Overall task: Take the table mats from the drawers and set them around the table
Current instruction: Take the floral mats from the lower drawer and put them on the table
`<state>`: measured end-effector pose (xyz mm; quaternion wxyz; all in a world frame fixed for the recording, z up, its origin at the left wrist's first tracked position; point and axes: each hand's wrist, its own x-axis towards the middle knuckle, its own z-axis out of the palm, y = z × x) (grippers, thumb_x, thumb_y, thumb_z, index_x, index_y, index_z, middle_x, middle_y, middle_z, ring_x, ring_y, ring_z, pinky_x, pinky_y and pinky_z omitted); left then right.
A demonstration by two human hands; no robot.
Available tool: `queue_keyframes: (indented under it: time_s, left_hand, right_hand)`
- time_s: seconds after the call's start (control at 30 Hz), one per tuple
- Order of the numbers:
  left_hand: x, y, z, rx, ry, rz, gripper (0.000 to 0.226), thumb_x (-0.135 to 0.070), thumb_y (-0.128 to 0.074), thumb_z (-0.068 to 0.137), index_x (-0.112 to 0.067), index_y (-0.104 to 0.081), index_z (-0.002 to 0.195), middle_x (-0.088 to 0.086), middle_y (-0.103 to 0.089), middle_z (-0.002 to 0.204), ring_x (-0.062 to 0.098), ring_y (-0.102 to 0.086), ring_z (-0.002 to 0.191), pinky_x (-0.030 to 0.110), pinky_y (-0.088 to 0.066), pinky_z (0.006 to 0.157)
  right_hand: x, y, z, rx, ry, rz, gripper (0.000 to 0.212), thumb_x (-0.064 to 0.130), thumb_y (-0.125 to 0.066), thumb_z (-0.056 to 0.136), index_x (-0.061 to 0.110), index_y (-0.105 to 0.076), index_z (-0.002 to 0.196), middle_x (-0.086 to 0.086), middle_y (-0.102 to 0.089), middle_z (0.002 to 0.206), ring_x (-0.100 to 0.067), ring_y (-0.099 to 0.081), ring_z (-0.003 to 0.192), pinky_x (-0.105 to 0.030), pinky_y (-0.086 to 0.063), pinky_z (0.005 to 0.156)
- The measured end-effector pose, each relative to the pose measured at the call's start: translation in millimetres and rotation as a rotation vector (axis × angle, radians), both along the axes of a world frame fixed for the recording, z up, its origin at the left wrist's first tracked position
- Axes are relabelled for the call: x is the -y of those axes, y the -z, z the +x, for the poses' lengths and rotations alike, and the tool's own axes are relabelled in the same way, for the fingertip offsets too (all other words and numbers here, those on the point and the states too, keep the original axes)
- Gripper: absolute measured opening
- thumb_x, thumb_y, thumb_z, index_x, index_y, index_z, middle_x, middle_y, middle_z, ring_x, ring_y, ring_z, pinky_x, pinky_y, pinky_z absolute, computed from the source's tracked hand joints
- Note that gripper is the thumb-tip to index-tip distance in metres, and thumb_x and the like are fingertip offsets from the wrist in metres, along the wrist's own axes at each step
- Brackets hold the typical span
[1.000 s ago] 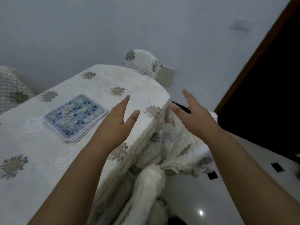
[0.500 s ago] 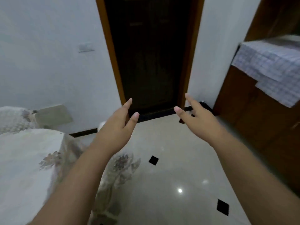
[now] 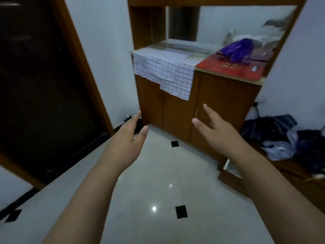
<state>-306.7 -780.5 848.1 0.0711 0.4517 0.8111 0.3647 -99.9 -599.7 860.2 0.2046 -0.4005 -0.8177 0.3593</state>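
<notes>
Doorway (image 3: 35, 85): dark, wood-framed, filling the far left.
Left hand (image 3: 130, 136): raised in front of the body over the floor (image 3: 158, 173), fingers straight and relaxed, thumb apart, holding nothing. It probably stays free for the next load.
Checked cloth (image 3: 167, 71): draped over the left part of the cabinet top, one corner hanging down the front.
Cabinet (image 3: 225, 95): brown wood, doors closed, straight ahead. It seems to be where the person is heading.
Right hand (image 3: 216, 131): also raised and empty, fingers spread and pointing at the cabinet front without touching it.
Red board (image 3: 232, 68): lies flat on the right of the cabinet top, with a purple bag (image 3: 237, 49) behind it.
Drawer (image 3: 230, 170): what looks like a pulled-out drawer sits low at the right, partly hidden by the right forearm. Its contents cannot be made out.
Heap of dark cloth (image 3: 281, 134): piled at the far right.
Table mats: none in view here, and the hands carry none.
Change: a second earlier the view faced the table, where a stack of patterned mats lay. The table then slid out of view as the view swung right past the doorway. The cabinet is now centred, and both hands have kept the same empty, raised pose.
</notes>
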Motion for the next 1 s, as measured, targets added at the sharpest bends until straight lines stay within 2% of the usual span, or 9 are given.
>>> queue_keyframes:
  time_s: [0.13, 0.27, 0.37, 0.5, 0.6, 0.73, 0.83, 1.0]
  left_hand:
    - [-87, 9, 24, 0.039, 0.157, -0.031, 0.063, -0.055, -0.041, 0.102, -0.041, -0.02, 0.159, -0.012, -0.03, 0.163, 0.01, -0.032, 0.147, 0.036, -0.03, 0.116]
    - [-156, 28, 32, 0.059, 0.31, -0.075, 0.063, -0.058, -0.039, 0.1, -0.044, -0.017, 0.158, -0.014, -0.028, 0.163, 0.008, -0.029, 0.147, 0.031, -0.027, 0.111]
    - [-193, 44, 32, 0.063, 0.404, -0.082, 0.064, -0.062, -0.038, 0.099, -0.046, -0.015, 0.157, -0.013, -0.029, 0.163, -0.001, -0.029, 0.139, 0.028, -0.029, 0.104]
    - [-255, 66, 31, 0.058, 0.572, -0.131, 0.066, -0.063, -0.036, 0.097, -0.045, -0.014, 0.157, -0.011, -0.028, 0.164, 0.009, -0.03, 0.145, 0.029, -0.027, 0.104]
    - [-296, 76, 36, 0.087, 0.692, -0.135, 0.066, -0.061, -0.038, 0.099, -0.044, -0.015, 0.158, -0.011, -0.028, 0.163, 0.009, -0.03, 0.145, 0.029, -0.027, 0.106]
    - [-340, 86, 62, 0.085, 0.842, -0.121, 0.064, -0.058, -0.039, 0.101, -0.042, -0.014, 0.158, -0.01, -0.029, 0.163, 0.01, -0.029, 0.146, 0.03, -0.027, 0.109]
    - [-360, 89, 85, 0.104, 0.934, -0.144, 0.064, -0.057, -0.039, 0.102, -0.041, -0.015, 0.159, -0.008, -0.029, 0.163, 0.011, -0.029, 0.147, 0.029, -0.026, 0.107]
    - [-400, 97, 115, 0.085, 1.015, -0.2, 0.065, -0.058, -0.039, 0.101, -0.04, -0.016, 0.159, -0.007, -0.03, 0.163, 0.013, -0.031, 0.146, 0.03, -0.03, 0.107]
  right_hand:
    - [-51, 11, 49, 0.018, 0.166, -0.034, 0.084, 0.081, -0.041, 0.084, 0.05, -0.008, 0.154, 0.01, -0.024, 0.163, -0.02, -0.034, 0.144, -0.043, -0.036, 0.109]
    - [-89, 35, 80, 0.016, 0.304, -0.106, 0.09, 0.084, -0.041, 0.081, 0.048, -0.007, 0.156, 0.012, -0.023, 0.163, -0.016, -0.03, 0.146, -0.039, -0.034, 0.111]
    - [-102, 50, 90, 0.032, 0.373, -0.158, 0.091, 0.083, -0.042, 0.081, 0.046, -0.008, 0.157, 0.011, -0.024, 0.163, -0.016, -0.03, 0.146, -0.039, -0.036, 0.111]
    - [-116, 62, 99, 0.027, 0.538, -0.192, 0.086, 0.078, -0.045, 0.085, 0.045, -0.011, 0.157, 0.008, -0.026, 0.163, -0.017, -0.031, 0.145, -0.036, -0.035, 0.107]
    - [-120, 64, 109, 0.038, 0.683, -0.166, 0.085, 0.078, -0.044, 0.084, 0.045, -0.014, 0.156, 0.007, -0.036, 0.159, -0.017, -0.037, 0.141, -0.034, -0.038, 0.102]
    - [-123, 73, 125, 0.021, 0.841, -0.138, 0.081, 0.076, -0.047, 0.085, 0.046, -0.019, 0.155, 0.01, -0.037, 0.157, -0.015, -0.04, 0.138, -0.028, -0.033, 0.094]
    - [-126, 79, 139, 0.025, 0.897, -0.151, 0.08, 0.075, -0.047, 0.086, 0.045, -0.02, 0.155, 0.009, -0.039, 0.156, -0.015, -0.042, 0.136, -0.029, -0.035, 0.094]
    - [-149, 95, 169, 0.032, 0.968, -0.159, 0.084, 0.085, -0.042, 0.079, 0.052, -0.017, 0.152, 0.007, -0.038, 0.157, -0.015, -0.041, 0.139, -0.032, -0.037, 0.094]
